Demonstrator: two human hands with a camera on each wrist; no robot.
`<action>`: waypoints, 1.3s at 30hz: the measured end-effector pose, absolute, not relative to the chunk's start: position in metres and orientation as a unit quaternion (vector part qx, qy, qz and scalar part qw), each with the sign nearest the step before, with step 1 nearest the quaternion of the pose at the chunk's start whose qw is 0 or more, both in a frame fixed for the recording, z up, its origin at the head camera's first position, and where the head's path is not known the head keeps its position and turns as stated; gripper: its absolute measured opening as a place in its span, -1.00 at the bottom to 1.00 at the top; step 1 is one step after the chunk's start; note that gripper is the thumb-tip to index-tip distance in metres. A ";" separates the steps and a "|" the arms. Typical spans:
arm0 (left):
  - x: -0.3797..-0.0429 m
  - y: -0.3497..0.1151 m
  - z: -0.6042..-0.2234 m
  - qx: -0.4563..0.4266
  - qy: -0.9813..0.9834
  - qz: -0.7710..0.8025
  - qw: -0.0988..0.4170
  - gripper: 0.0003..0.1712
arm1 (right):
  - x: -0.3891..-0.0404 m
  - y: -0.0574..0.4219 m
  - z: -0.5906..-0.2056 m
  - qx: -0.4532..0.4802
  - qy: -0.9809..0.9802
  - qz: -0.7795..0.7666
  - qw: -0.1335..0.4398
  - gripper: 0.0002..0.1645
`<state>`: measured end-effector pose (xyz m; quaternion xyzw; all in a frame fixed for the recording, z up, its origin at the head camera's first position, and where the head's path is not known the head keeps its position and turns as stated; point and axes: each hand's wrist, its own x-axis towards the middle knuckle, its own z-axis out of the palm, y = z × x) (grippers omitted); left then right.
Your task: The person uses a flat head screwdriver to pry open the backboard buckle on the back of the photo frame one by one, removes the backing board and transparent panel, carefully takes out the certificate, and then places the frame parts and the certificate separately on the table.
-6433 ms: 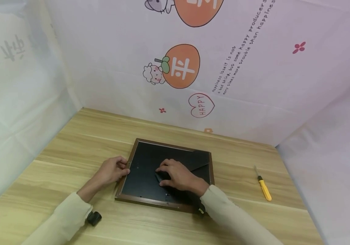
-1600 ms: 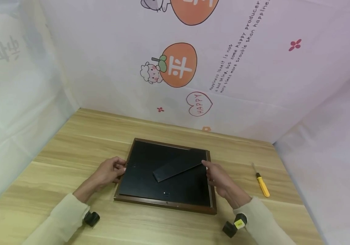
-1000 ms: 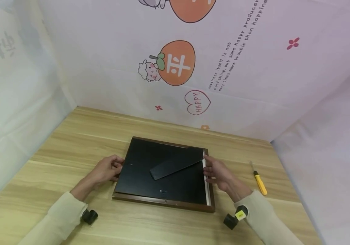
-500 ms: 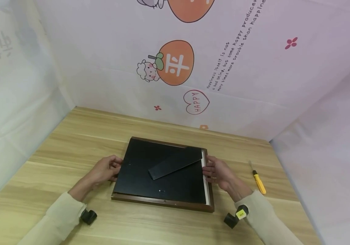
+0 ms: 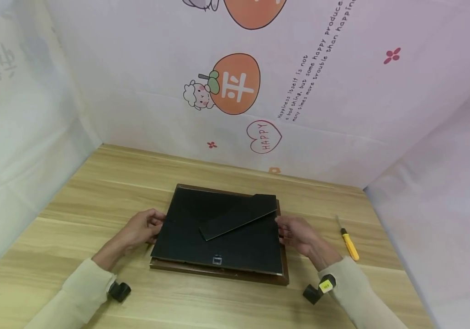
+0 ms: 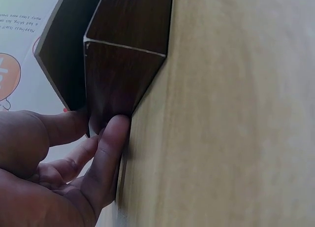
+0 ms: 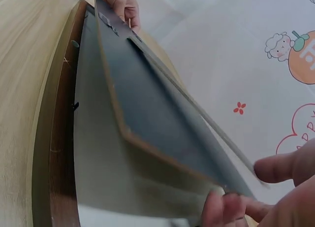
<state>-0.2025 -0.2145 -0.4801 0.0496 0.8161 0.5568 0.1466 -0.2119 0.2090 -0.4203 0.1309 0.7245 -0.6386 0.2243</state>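
Observation:
A brown picture frame (image 5: 218, 270) lies back side up on the wooden table. Its black backing board (image 5: 185, 242), with a fold-out stand leg (image 5: 239, 217) and a small metal hanger (image 5: 217, 260), is tilted up out of the frame. My right hand (image 5: 300, 235) grips the board's right edge, thumb above and fingers beneath. In the right wrist view a gap shows a pale inner surface (image 7: 98, 163) under the raised board. My left hand (image 5: 142, 228) holds the left edge, its thumb at the board and a finger against the frame's outer side in the left wrist view.
A screwdriver with a yellow handle (image 5: 350, 246) lies to the right of the frame. A printed white sheet (image 5: 156, 91) hangs behind the table, with white sheets at both sides. Black cameras (image 5: 118, 291) sit on both wrists.
My right hand has gone from the stand leg to the board's right edge. The board has first slid left, baring a pale strip, and now stands raised out of the frame.

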 end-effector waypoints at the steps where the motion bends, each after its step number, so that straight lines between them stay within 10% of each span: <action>1: -0.202 -0.214 -0.480 0.050 0.816 0.556 0.147 -0.64 | -0.212 0.210 -0.421 0.125 0.723 -0.640 0.227 -0.71; 9: -0.201 -0.215 -0.481 0.054 0.820 0.550 0.147 -0.64 | -0.207 0.218 -0.425 0.076 0.696 -0.666 0.259 -0.87; 17: -0.203 -0.216 -0.484 0.055 0.827 0.540 0.145 -0.66 | -0.198 0.229 -0.424 0.000 0.650 -0.696 0.303 -0.36; 39: -0.202 -0.212 -0.479 0.044 0.824 0.543 0.157 -0.60 | -0.157 0.277 -0.379 -0.121 0.521 -0.837 0.114 -0.68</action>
